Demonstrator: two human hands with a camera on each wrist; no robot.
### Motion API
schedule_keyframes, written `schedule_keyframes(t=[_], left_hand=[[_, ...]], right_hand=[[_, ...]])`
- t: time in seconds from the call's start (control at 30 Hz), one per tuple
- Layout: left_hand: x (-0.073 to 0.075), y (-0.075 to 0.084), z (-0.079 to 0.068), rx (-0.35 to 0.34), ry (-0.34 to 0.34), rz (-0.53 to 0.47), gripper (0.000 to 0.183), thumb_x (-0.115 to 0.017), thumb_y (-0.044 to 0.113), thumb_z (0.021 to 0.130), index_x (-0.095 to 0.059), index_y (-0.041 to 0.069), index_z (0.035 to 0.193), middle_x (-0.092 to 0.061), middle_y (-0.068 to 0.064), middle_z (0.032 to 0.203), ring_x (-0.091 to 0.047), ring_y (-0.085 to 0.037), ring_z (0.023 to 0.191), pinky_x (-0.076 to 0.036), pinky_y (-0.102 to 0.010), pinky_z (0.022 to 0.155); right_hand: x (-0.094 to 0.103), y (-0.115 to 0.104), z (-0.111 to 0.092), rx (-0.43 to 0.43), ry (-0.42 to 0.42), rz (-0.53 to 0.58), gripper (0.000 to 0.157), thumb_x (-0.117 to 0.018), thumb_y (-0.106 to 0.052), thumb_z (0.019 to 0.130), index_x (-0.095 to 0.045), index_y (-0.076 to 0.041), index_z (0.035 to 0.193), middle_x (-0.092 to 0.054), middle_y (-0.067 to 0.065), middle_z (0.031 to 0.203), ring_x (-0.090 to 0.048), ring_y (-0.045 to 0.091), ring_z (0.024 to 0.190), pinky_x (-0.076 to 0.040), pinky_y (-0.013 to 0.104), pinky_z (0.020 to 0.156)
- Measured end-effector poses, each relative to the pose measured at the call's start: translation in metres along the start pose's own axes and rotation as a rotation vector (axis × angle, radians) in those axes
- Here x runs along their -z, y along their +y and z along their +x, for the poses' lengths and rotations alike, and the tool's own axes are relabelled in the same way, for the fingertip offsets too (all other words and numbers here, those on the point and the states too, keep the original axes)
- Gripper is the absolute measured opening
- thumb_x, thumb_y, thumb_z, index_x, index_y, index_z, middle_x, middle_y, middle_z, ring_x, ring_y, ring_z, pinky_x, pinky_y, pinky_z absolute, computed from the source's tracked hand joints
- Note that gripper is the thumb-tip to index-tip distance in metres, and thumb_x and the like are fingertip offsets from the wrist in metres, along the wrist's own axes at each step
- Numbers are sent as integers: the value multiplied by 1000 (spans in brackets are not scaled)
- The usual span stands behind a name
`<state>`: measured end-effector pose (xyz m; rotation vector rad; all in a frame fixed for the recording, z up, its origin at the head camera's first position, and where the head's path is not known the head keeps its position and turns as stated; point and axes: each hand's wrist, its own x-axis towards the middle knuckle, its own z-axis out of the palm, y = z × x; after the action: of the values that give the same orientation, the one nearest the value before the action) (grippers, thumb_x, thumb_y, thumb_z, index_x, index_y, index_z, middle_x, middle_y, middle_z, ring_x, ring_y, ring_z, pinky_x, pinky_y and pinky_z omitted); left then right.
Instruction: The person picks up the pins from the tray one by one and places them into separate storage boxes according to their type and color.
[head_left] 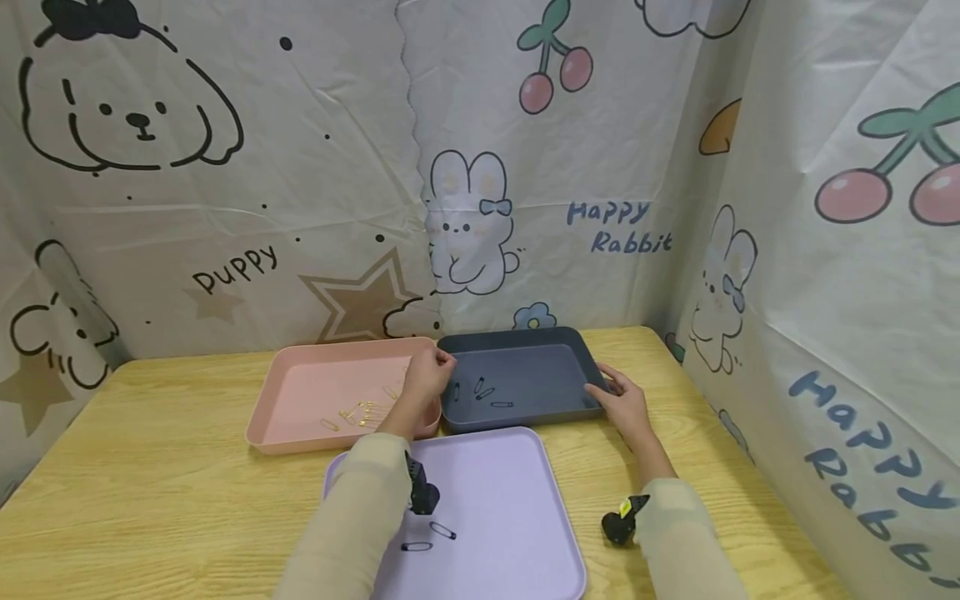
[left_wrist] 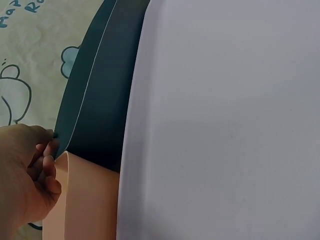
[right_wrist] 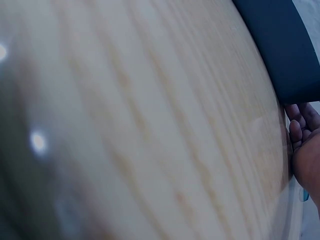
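Observation:
My left hand (head_left: 429, 373) is over the seam between the pink tray (head_left: 300, 354) and the dark grey tray (head_left: 525, 354). Its thumb and index fingertips pinch a small black safety pin, mostly hidden, a dark bit showing at the tips in the left wrist view. My right hand (head_left: 626, 408) grips the grey tray's right side, thumb at the rim and fingers outside. Several black safety pins (head_left: 485, 393) lie in the grey tray's left part. Several gold safety pins (head_left: 367, 410) lie in the pink tray, partly behind my left hand.
A lilac tray (head_left: 510, 500) lies in front, partly under my left forearm, with two black safety pins (head_left: 442, 531) on it. All three trays stand close together on a wooden table (head_left: 165, 467). A printed cloth (head_left: 337, 167) hangs behind and at the sides.

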<state>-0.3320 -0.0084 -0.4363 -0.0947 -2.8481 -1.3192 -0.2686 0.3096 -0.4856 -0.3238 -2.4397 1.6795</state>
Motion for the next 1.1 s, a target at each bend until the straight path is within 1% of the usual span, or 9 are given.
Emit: schedule_keyframes(t=[0.23,0.33,0.47,0.57,0.7,0.9,0.93,1.0,1.1], left_hand=[[3,-4,-2,0,20,-8,19,-56,18,89,-68,3,91,-65,-11,94,-56,-22,83,-47,-34,75],[6,-6,-4,-4,-12,-35,20,-56,19,90,-67,2,95,-64,-12,98,-56,-22,87,-48,-34,79],[11,-9,-6,-17,-83,-91,23,-57,21,92,-63,2,103,-61,-13,104,-56,-22,93,-48,-35,82],[16,-10,-7,-53,-129,-102,24,-57,21,92,-61,1,106,-60,-14,104,-55,-22,94,-48,-34,83],[26,-10,-10,-106,-167,-72,24,-58,23,92,-60,3,105,-60,-13,102,-55,-21,93,-47,-33,80],[39,-10,-19,-193,-187,-56,16,-60,20,91,-58,4,95,-62,-10,101,-56,-20,91,-47,-31,78],[41,-10,-20,-227,-189,-52,15,-60,18,90,-57,3,92,-63,-12,101,-57,-21,90,-48,-31,77],[45,-11,-24,-253,-192,-31,15,-61,16,89,-56,3,90,-64,-12,98,-58,-21,89,-47,-31,77],[51,-13,-31,-242,-204,13,17,-62,20,89,-59,4,93,-64,-10,95,-57,-20,87,-46,-30,75]], right_hand=[[-4,-2,-1,8,-5,-14,58,-67,-26,86,-45,-15,139,-44,14,141,-43,28,128,-39,42,101],[-5,-1,-1,5,-10,-7,58,-67,-26,86,-45,-15,139,-43,13,142,-42,29,129,-38,42,102],[-4,0,0,-1,-13,-17,58,-66,-27,87,-45,-15,140,-42,14,142,-41,29,130,-40,37,99],[-3,0,-1,-10,-12,-29,59,-67,-29,86,-45,-17,139,-43,13,142,-41,28,129,-42,29,91],[-1,2,-1,-18,-14,-35,60,-67,-32,86,-45,-18,140,-43,12,142,-42,26,128,-40,21,85],[1,4,1,-26,-14,-38,62,-68,-34,85,-45,-19,140,-43,12,142,-42,26,128,-39,12,78],[1,4,1,-27,-14,-37,62,-68,-34,85,-45,-19,140,-43,12,142,-42,26,128,-39,12,77],[1,3,2,-29,-14,-36,62,-68,-34,85,-45,-19,140,-43,12,142,-41,26,129,-39,14,79],[1,1,1,-27,-13,-36,61,-68,-33,85,-45,-19,140,-42,12,143,-40,26,129,-41,23,88]])
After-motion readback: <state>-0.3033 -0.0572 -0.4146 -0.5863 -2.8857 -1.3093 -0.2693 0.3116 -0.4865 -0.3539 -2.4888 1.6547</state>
